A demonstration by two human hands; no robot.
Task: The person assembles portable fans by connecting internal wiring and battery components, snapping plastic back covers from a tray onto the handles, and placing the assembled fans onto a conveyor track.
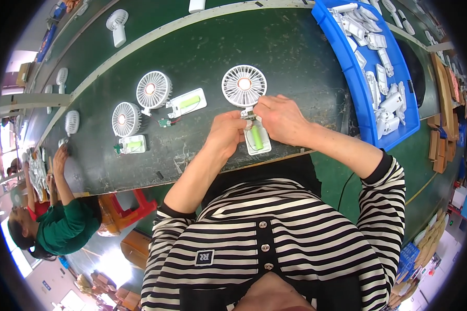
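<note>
A white handheld fan [244, 86] lies on the dark green bench in front of me, its round grille pointing away and its handle opened toward me. In the handle shell [265, 146] sits a light green battery [257, 137]. My left hand [227, 132] grips the left side of the fan's neck with bent fingers. From the right, my right hand [283, 120] closes on the same neck, where a small circuit board [250, 116] shows between my fingers. Whether my right fingers pinch a wire or other small part is hidden.
Two more opened fans [154, 89] [125, 119] lie to the left, with batteries and loose green circuit boards [165, 122]. A blue bin [369, 111] of white plastic shells stands at the right. Behind runs a belt with finished-looking fans [118, 26]. A co-worker [67, 223] sits far left.
</note>
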